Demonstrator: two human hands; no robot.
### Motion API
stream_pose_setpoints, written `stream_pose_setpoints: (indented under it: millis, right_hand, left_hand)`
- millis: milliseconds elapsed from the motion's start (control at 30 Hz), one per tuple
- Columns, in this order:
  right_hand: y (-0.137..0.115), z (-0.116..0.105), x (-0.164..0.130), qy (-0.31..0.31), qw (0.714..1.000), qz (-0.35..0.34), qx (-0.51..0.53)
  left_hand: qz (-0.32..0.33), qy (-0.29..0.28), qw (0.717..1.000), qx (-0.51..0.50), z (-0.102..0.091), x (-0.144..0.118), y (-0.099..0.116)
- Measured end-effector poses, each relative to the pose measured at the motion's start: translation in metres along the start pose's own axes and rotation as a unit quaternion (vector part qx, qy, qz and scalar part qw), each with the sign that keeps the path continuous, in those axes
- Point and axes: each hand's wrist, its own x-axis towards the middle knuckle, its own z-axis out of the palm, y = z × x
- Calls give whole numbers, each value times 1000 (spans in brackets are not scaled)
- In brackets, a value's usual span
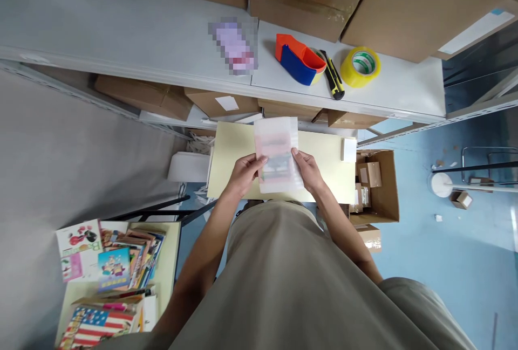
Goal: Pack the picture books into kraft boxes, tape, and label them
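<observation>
Between my hands is a pale, translucent plastic bag (277,164) with a pinkish, printed flat item showing through it, perhaps a booklet. My left hand (245,173) pinches its left edge, thumb on top. On the opposite edge, my right hand (308,169) grips with the thumb over the plastic. The bag is held above a pale yellow table (232,145); whether it touches the surface I cannot tell. A small white stack (348,150) lies at the table's right end.
A grey shelf (162,42) ahead carries cardboard boxes, an orange-and-blue tape dispenser (299,60), a yellow utility knife (332,76) and a yellow tape roll (361,67). Right of the table, an open carton (382,188) holds small boxes. Books (114,269) cover a side table at lower left.
</observation>
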Motion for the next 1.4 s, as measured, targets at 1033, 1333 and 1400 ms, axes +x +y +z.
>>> stream_pose_setpoints:
  millis: [1033,1333,1400]
  right_hand:
    - [126,198,113,-7,980,47,-191]
    - [146,198,163,-36,981,187,49]
    - [163,194,176,-7,981,190,50]
  left_hand:
    - [74,131,964,218,-178,8,-43]
    - [-133,81,985,-69,-277,80,-64]
    - [-137,109,982,-65,-273,100,-74]
